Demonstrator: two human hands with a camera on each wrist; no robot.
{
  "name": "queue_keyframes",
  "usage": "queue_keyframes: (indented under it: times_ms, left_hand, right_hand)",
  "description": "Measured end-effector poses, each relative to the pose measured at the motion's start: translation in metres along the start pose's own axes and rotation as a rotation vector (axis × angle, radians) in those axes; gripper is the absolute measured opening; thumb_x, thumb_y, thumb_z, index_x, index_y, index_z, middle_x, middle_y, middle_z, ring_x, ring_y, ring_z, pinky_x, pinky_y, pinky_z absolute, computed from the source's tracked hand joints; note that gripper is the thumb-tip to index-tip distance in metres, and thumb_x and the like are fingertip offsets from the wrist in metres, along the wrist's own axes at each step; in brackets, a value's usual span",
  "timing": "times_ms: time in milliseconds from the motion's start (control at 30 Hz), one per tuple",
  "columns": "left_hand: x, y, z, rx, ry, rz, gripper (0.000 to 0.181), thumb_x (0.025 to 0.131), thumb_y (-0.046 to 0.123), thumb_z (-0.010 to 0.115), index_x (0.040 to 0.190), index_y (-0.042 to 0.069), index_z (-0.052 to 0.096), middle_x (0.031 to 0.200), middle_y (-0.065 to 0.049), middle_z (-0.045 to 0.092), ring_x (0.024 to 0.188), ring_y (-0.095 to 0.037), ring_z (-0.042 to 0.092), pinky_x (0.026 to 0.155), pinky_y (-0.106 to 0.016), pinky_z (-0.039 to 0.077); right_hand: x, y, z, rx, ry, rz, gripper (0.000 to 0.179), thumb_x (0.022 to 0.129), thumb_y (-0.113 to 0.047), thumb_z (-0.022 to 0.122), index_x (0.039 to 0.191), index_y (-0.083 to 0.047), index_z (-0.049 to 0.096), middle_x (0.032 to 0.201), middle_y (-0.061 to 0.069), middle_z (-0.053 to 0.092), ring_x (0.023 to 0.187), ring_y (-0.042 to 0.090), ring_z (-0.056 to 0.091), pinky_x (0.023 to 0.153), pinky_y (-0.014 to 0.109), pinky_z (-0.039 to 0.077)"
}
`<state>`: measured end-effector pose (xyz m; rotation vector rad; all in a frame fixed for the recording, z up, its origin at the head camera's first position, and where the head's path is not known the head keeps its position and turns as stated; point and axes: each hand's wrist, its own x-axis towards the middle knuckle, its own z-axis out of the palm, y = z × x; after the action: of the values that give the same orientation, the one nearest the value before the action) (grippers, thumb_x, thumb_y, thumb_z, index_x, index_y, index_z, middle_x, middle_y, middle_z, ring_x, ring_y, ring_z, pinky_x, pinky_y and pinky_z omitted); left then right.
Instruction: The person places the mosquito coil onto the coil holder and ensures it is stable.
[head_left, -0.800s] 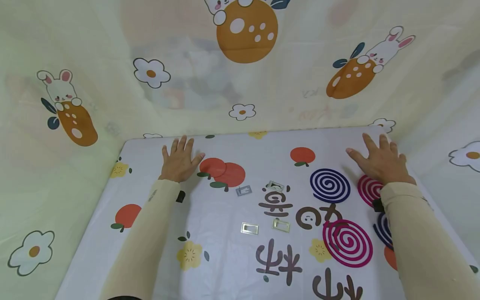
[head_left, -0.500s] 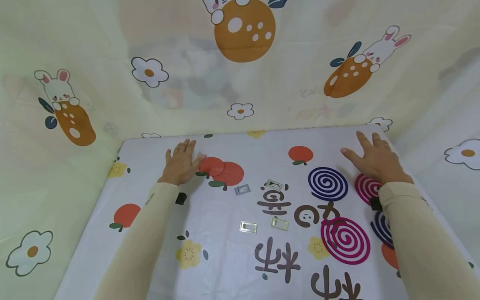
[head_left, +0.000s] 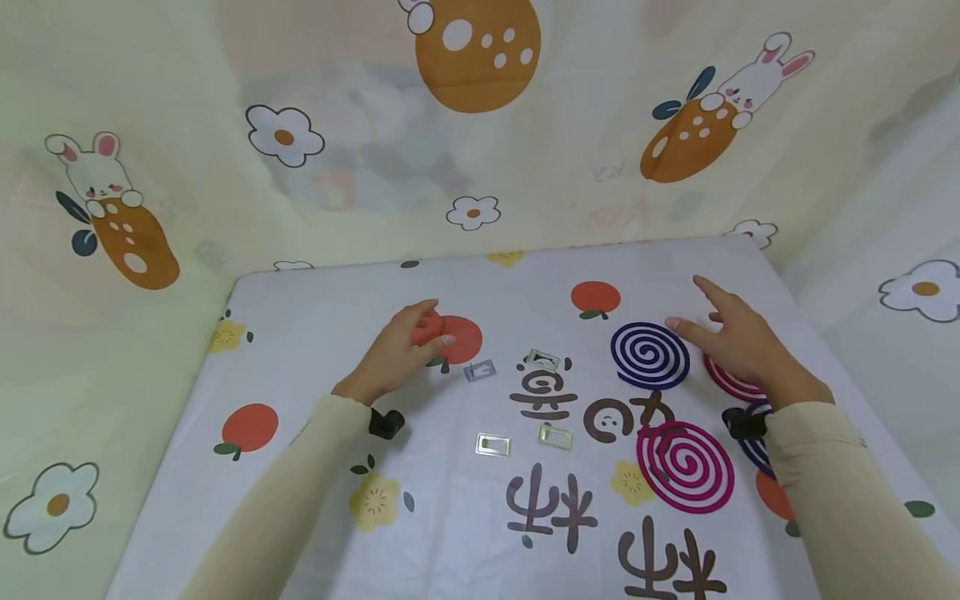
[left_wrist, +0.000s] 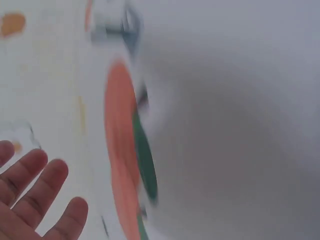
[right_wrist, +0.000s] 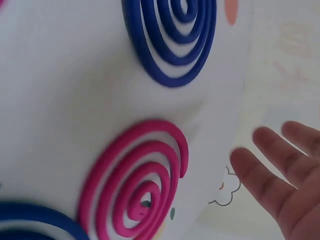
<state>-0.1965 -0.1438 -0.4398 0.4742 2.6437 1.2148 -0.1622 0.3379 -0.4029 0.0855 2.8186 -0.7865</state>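
Observation:
My left hand (head_left: pixel 393 350) hovers over the printed oranges at the left, fingers loosely extended, holding nothing. Its spread fingertips (left_wrist: pixel 52 172) show in the left wrist view. To the right, my right hand (head_left: pixel 738 342) is held above a pink spiral coil (head_left: pixel 722 379), partly covering it, with thumb and fingers apart and nothing held. A dark blue spiral coil (head_left: pixel 647 354) lies just left of that thumb. Another pink coil (head_left: pixel 686 464) lies nearer me. A second blue coil (head_left: pixel 753 450) is partly hidden under the right wrist. Extended right fingers (right_wrist: pixel 265 177) appear in the right wrist view.
Small metal plates with cut-outs lie mid-table: a grey one (head_left: pixel 480 371), one at the back (head_left: pixel 543 359), and two nearer ones, left (head_left: pixel 493 445) and right (head_left: pixel 555 437). A printed cloth curtain (head_left: pixel 360 217) rises behind the white patterned tablecloth (head_left: pixel 427 517).
Both hands have drawn back from the far part of the table and turned from palm-down to more sideways. The left hand has also moved right. Coils and plates stay in place.

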Motion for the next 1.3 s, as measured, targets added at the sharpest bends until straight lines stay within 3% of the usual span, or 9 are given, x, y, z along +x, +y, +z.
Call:
queue_keyframes:
  times_ms: [100,300,433,633,800,967,1133,1300]
  left_hand:
    - [-0.006,0.013,0.016,-0.062,-0.035,0.060,0.076,0.098,0.048,0.071,0.160,0.018,0.040,0.148,-0.012,0.055,0.134,-0.030,0.055,0.109,-0.054,0.048]
    - [-0.019,0.044,0.051,-0.250,-0.120,0.079,0.071,0.100,0.036,0.070,0.160,0.016,0.038,0.145,-0.014,0.059,0.126,-0.026,0.063,0.104,-0.049,0.052]
    - [-0.028,0.062,0.072,-0.271,-0.175,0.096,0.073,0.098,0.033,0.073,0.160,0.015,0.039,0.145,-0.013,0.059,0.124,-0.024,0.064,0.104,-0.046,0.053]
    - [-0.038,0.073,0.107,-0.153,-0.226,0.145,0.070,0.094,0.025,0.079,0.154,0.008,0.046,0.140,-0.011,0.061,0.122,-0.023,0.064,0.106,-0.039,0.052]
    - [-0.041,0.076,0.129,-0.006,-0.218,0.123,0.061,0.092,0.017,0.082,0.146,0.006,0.055,0.133,-0.009,0.064,0.117,-0.020,0.062,0.104,-0.032,0.051]
    - [-0.042,0.082,0.135,0.184,-0.179,0.123,0.047,0.090,0.014,0.081,0.134,0.009,0.066,0.126,-0.003,0.067,0.108,-0.015,0.061,0.099,-0.031,0.052]
    - [-0.039,0.086,0.140,0.284,-0.175,0.170,0.032,0.086,0.009,0.078,0.118,0.011,0.074,0.115,-0.001,0.072,0.102,-0.014,0.063,0.092,-0.030,0.053]
    - [-0.036,0.084,0.142,0.347,-0.149,0.199,0.022,0.084,0.012,0.082,0.106,0.014,0.080,0.099,0.004,0.072,0.090,-0.012,0.062,0.084,-0.034,0.051]
  right_hand:
    - [-0.016,-0.002,0.007,0.042,-0.003,-0.012,0.098,0.101,-0.063,0.054,0.169,-0.013,0.003,0.164,0.037,0.019,0.139,0.062,0.037,0.100,0.077,0.042]
    - [-0.044,0.001,0.020,0.097,0.006,-0.045,0.087,0.103,-0.056,0.057,0.166,-0.008,0.023,0.155,0.037,0.037,0.130,0.058,0.047,0.092,0.067,0.054]
    - [-0.058,0.006,0.025,0.131,0.014,-0.074,0.080,0.103,-0.050,0.061,0.162,-0.005,0.033,0.148,0.035,0.048,0.125,0.057,0.052,0.090,0.065,0.056]
    - [-0.080,0.016,0.038,0.174,0.000,-0.061,0.077,0.100,-0.044,0.069,0.157,0.000,0.041,0.135,0.032,0.059,0.118,0.052,0.059,0.084,0.057,0.061]
    - [-0.095,0.025,0.050,0.175,-0.019,-0.014,0.074,0.098,-0.041,0.073,0.152,0.001,0.046,0.126,0.028,0.065,0.110,0.045,0.065,0.081,0.047,0.062]
    - [-0.108,0.030,0.058,0.125,-0.026,0.016,0.071,0.094,-0.038,0.078,0.146,0.002,0.052,0.113,0.019,0.069,0.096,0.030,0.065,0.070,0.027,0.057]
    - [-0.114,0.032,0.062,0.075,-0.031,0.064,0.068,0.091,-0.035,0.081,0.141,0.005,0.056,0.101,0.012,0.066,0.089,0.026,0.058,0.066,0.030,0.052]
    - [-0.114,0.031,0.064,0.038,-0.040,0.129,0.072,0.088,-0.038,0.084,0.136,0.009,0.057,0.095,0.013,0.063,0.085,0.027,0.055,0.064,0.034,0.046]
